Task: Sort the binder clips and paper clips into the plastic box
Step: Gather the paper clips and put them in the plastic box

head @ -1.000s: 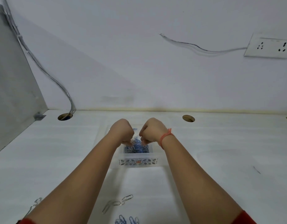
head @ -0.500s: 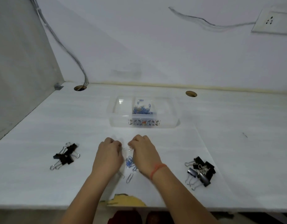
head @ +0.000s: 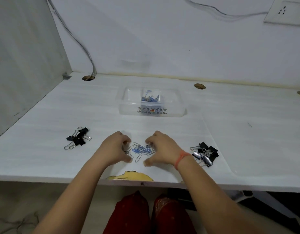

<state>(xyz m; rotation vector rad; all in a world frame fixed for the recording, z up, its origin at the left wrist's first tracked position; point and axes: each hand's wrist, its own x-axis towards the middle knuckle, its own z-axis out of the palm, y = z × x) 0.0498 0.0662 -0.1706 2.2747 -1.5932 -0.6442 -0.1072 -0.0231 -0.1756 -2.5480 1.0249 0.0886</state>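
A clear plastic box (head: 129,107) with a patterned front stands mid-table; blue and silver paper clips (head: 150,98) lie in its middle compartment. A loose pile of blue and silver paper clips (head: 139,150) lies near the front edge. My left hand (head: 114,149) and my right hand (head: 160,149) cup the pile from either side, fingers curled and apart, fingertips at the clips. Neither hand has lifted anything. Black binder clips (head: 77,138) lie at the left, and more black binder clips (head: 205,153) lie at the right.
The white table (head: 44,157) has cable holes (head: 88,78) along the back and a chipped spot (head: 130,177) at its front edge. A grey side panel (head: 19,65) rises at the left. A wall socket (head: 287,12) is at the upper right.
Both hands have come back from the box to the front pile of paper clips. They have spread apart around it, and the camera now looks further down.
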